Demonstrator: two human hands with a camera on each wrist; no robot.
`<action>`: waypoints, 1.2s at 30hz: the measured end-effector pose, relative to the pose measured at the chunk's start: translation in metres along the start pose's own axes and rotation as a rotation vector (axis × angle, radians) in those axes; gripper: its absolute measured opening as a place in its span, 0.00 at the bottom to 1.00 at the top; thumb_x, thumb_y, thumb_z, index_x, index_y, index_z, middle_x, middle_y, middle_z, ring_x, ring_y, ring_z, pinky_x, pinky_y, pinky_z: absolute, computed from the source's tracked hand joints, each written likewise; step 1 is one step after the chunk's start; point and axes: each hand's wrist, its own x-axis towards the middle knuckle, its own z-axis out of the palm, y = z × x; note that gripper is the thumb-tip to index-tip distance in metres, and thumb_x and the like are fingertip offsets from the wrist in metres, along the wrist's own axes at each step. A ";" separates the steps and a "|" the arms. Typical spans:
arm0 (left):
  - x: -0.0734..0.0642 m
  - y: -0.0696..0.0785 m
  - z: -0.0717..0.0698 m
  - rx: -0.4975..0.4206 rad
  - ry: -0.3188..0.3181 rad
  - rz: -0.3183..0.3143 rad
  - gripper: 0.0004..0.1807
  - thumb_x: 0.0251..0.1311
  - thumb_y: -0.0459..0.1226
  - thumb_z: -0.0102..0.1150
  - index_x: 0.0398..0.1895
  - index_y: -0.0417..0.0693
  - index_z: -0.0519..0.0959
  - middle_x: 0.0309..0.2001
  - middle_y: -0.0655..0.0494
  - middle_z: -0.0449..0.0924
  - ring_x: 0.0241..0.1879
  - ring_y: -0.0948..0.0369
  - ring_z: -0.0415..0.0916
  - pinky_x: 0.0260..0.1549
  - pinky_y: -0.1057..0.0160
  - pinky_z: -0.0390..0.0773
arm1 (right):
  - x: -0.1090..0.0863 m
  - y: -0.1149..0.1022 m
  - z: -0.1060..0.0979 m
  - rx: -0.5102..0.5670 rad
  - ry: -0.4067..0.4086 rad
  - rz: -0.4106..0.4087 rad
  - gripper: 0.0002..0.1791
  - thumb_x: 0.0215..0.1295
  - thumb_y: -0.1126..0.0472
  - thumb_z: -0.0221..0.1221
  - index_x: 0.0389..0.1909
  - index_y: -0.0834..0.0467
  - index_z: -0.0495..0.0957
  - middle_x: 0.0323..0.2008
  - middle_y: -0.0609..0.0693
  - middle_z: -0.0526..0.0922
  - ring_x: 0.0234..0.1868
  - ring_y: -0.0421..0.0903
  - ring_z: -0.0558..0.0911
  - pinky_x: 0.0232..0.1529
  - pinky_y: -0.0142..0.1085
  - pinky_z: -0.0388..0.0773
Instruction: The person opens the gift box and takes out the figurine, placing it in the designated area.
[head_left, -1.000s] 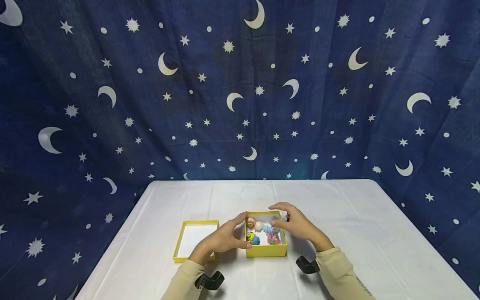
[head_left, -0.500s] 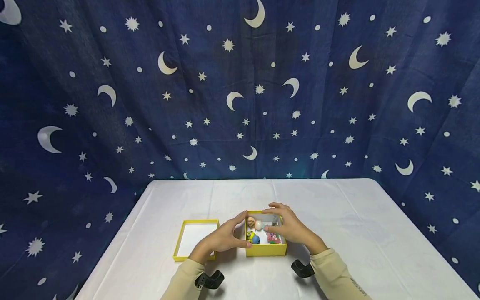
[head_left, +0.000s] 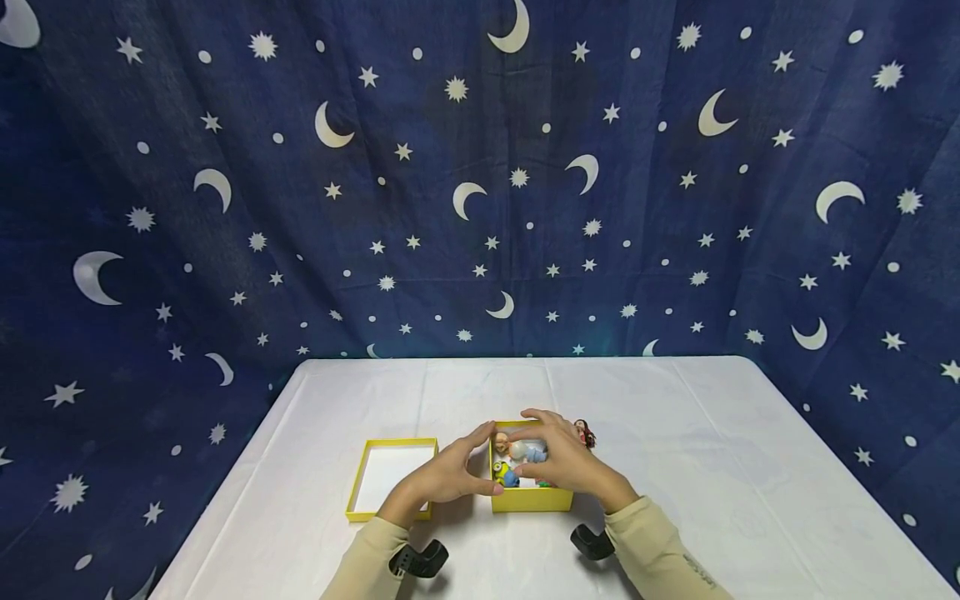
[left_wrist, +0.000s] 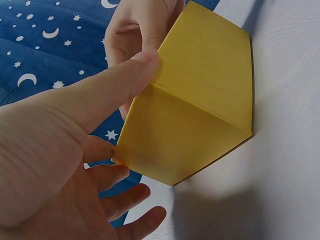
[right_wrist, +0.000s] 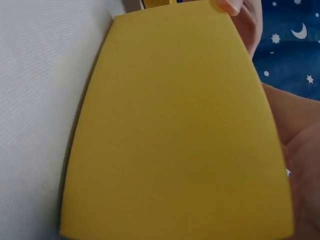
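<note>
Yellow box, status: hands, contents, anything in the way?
Left hand holding yellow box, left side. Right hand over open top, grip unclear. Figurines inside, partly hidden by right hand. Red-haired figure behind it.

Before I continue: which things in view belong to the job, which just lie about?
Likely the job: yellow box, toy figures inside, left hand, right hand; possibly the yellow-rimmed lid, red-haired figure.
Merely background: white tablecloth, starry curtain.

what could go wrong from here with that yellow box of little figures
The right hand reaches over the box, so its fingers might topple the small figures. The red-haired figure shows just past that hand and could be knocked when it withdraws. The left hand holds the yellow box at one side, so uneven pressure might shift it.
</note>
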 end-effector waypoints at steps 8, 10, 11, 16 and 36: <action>-0.001 -0.001 0.000 -0.003 0.003 -0.006 0.57 0.56 0.48 0.74 0.81 0.41 0.50 0.82 0.45 0.49 0.81 0.44 0.46 0.77 0.36 0.52 | 0.002 -0.002 0.005 -0.025 -0.015 0.003 0.25 0.54 0.55 0.75 0.55 0.48 0.85 0.73 0.60 0.68 0.75 0.65 0.61 0.70 0.77 0.40; -0.002 0.000 0.001 -0.004 0.003 -0.005 0.57 0.56 0.48 0.74 0.81 0.41 0.50 0.82 0.44 0.49 0.81 0.44 0.46 0.77 0.36 0.52 | 0.002 -0.003 0.005 -0.036 -0.021 0.009 0.25 0.53 0.55 0.76 0.54 0.49 0.86 0.73 0.60 0.68 0.75 0.64 0.61 0.71 0.77 0.39; -0.002 0.000 0.001 -0.004 0.003 -0.006 0.57 0.56 0.48 0.74 0.81 0.41 0.50 0.82 0.44 0.49 0.81 0.44 0.46 0.77 0.36 0.52 | 0.002 -0.003 0.006 -0.042 -0.022 0.009 0.25 0.53 0.54 0.76 0.54 0.49 0.86 0.73 0.60 0.68 0.75 0.64 0.61 0.71 0.77 0.39; -0.003 0.000 0.001 -0.005 0.002 -0.006 0.57 0.56 0.48 0.74 0.81 0.41 0.49 0.82 0.44 0.48 0.81 0.44 0.46 0.77 0.36 0.52 | 0.003 -0.007 0.006 -0.072 -0.033 0.010 0.25 0.50 0.54 0.77 0.52 0.52 0.87 0.73 0.60 0.68 0.75 0.63 0.61 0.70 0.78 0.39; -0.001 0.001 0.001 -0.013 -0.001 -0.010 0.56 0.57 0.47 0.74 0.81 0.43 0.50 0.82 0.44 0.48 0.81 0.45 0.47 0.77 0.37 0.52 | 0.010 -0.012 0.006 -0.244 -0.100 -0.020 0.26 0.46 0.55 0.79 0.50 0.48 0.88 0.72 0.58 0.69 0.75 0.61 0.63 0.73 0.74 0.44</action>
